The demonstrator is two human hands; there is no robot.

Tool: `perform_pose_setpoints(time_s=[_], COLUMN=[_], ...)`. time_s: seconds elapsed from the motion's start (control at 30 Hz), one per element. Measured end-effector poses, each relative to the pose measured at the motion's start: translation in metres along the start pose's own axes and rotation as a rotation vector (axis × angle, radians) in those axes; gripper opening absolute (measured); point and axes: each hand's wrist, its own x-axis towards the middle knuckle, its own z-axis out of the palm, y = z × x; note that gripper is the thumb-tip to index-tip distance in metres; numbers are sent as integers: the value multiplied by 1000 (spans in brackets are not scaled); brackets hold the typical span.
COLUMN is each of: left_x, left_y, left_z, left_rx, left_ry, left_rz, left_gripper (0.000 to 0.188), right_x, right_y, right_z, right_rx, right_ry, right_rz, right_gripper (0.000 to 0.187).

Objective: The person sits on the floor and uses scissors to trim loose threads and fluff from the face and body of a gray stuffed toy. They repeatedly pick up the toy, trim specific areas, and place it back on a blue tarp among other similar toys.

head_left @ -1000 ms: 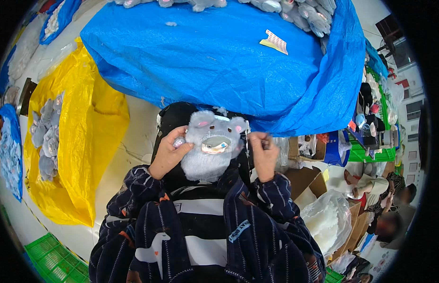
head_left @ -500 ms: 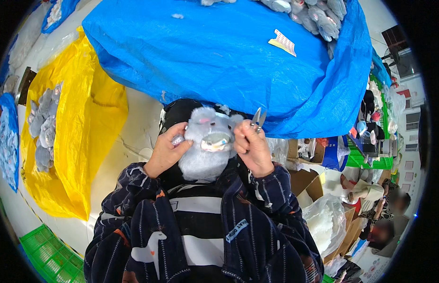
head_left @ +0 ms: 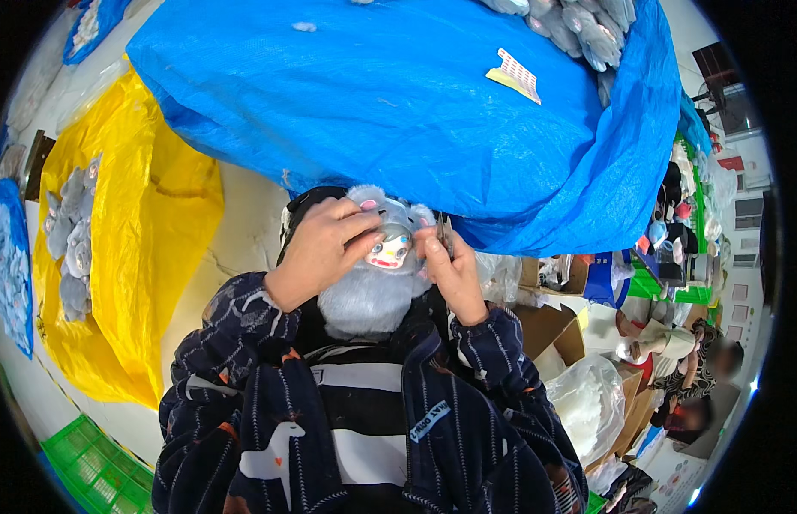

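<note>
A grey plush doll (head_left: 364, 300) rests on my lap, with small pink-lined ears and a smooth printed face framed by a fur hood. My left hand (head_left: 330, 244) lies over the doll's upper left side. Its fingers are bent and pressed together at the hood's edge beside the face; whatever is between the fingertips is hidden. At the doll's right side, my right hand (head_left: 452, 272) is closed around small metal scissors (head_left: 445, 230), their blades pointing up. The thumb and index finger of that hand come close to the edge of the face.
Ahead spreads a large blue sheet (head_left: 364, 103) bearing grey plush pieces (head_left: 587, 34) and a paper slip (head_left: 516, 79). On the left, a yellow sack (head_left: 158, 283) holds more plush pieces. A green crate (head_left: 98, 467), cardboard boxes (head_left: 548, 330) and a bag of white stuffing (head_left: 587, 407) surround me; people sit far right.
My left hand has gone from the doll's side up over its head. My right hand has turned and lowered slightly with the scissors. The doll's face now shows plainly.
</note>
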Motion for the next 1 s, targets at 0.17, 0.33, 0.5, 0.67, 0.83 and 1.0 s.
perform_pose_setpoints(time_s=[0.17,0.33,0.5,0.67,0.83,1.0], left_x=[6,3,33,57,46,44], left_y=[-27,-20,0,0,-7,-14], left_z=[-11,-61,-20,3,1,4], left_rx=[-724,-2039,-275,-189,-747,-897], left_ry=[-149,384,-66,-348,-347,-346], left_rz=[-462,-405,-166,-91,-368,-426], left_gripper=[13,33,26,16,17,18], right_x=[0,2,7,6,5,6], right_y=[3,2,7,11,0,1], right_z=[-14,-21,-17,-23,-24,-17], right_rx=[-36,-64,-137,-243,-370,-386], right_ry=[-44,-29,-9,-11,-56,-29], right_rz=[-116,-65,-101,-185,-297,-253], right_gripper=[45,48,43,37,33,32])
